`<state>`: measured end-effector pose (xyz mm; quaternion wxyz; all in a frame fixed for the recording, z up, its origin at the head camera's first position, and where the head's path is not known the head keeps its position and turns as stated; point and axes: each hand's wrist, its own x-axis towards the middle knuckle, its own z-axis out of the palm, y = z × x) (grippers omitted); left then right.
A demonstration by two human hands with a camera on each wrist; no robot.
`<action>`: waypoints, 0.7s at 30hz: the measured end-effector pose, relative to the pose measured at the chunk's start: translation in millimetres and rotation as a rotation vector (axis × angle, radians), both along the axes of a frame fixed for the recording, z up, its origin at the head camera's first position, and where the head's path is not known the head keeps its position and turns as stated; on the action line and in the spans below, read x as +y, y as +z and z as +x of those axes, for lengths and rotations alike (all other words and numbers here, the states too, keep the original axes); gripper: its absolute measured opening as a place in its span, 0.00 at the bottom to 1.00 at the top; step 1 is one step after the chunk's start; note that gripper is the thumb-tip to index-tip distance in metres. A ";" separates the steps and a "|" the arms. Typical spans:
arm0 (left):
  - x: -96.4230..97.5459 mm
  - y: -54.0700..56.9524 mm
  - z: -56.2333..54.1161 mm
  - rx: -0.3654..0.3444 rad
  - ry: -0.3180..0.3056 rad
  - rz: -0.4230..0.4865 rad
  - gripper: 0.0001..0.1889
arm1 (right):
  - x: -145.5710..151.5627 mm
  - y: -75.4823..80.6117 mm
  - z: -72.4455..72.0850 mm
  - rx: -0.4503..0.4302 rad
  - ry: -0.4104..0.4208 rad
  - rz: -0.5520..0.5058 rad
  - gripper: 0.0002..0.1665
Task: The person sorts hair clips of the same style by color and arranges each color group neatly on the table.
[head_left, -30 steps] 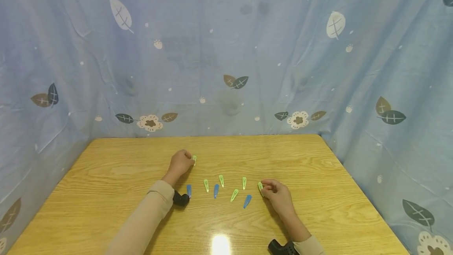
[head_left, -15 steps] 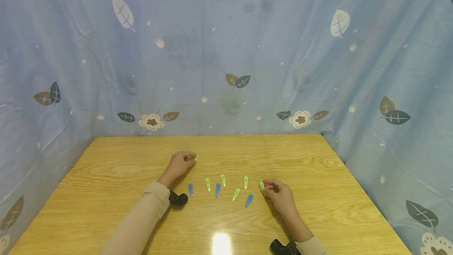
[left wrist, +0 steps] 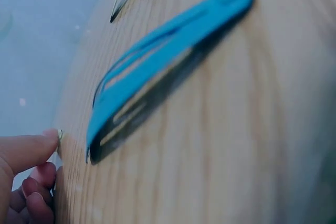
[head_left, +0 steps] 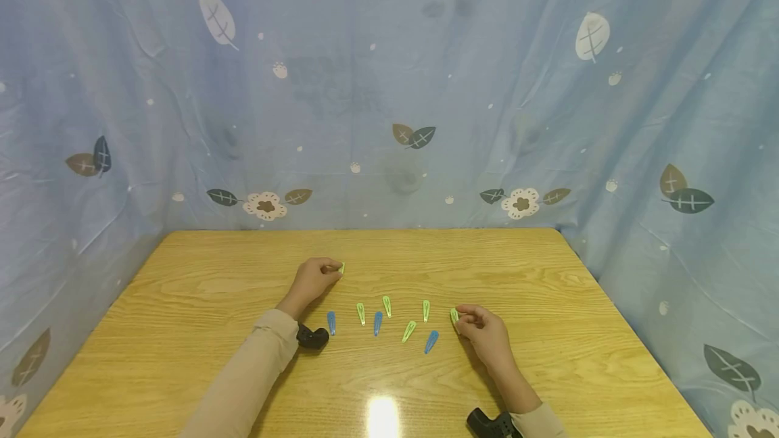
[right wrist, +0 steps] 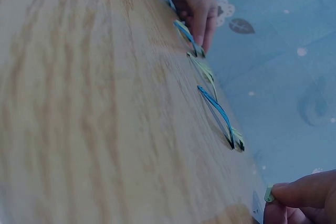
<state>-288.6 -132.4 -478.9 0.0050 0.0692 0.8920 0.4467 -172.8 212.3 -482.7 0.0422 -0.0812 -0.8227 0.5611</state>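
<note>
My left hand pinches a light green snap hair clip between thumb and fingers, toward the back of the table. In the left wrist view only a sliver of this clip shows at the thumb tip. To the right, my right hand pinches another light green snap hair clip by its near part. Its end peeks out past the thumb in the right wrist view. Between the hands lie several more green clips and three blue clips, one near the left wrist, one mid-row, one nearer the right hand.
A wooden table holds all the clips. Behind and beside it hangs a blue curtain with leaf and flower prints. Black wrist devices sit at the left wrist and the right wrist.
The green clip in my left hand has turned more edge-on and shows narrower. My right hand keeps its pinch. The whole head view has drifted slightly, with everything a little further right.
</note>
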 end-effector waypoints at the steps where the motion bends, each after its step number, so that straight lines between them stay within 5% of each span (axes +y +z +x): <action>1: 0.2 0.0 0.2 0.001 0.002 0.000 0.14 | 0.3 -0.5 -0.3 -0.005 0.001 -0.010 0.17; 10: -0.9 0.0 0.9 -0.003 0.011 0.005 0.14 | -3.4 12.4 5.5 -0.025 0.013 -0.039 0.18; 13: -1.2 -1.7 0.0 -0.004 0.015 0.007 0.14 | 1.6 2.4 0.8 -0.029 0.013 -0.048 0.19; 21: 0.4 0.0 -1.5 -0.047 0.019 -0.007 0.14 | 3.1 6.0 -0.1 -0.039 0.018 -0.140 0.20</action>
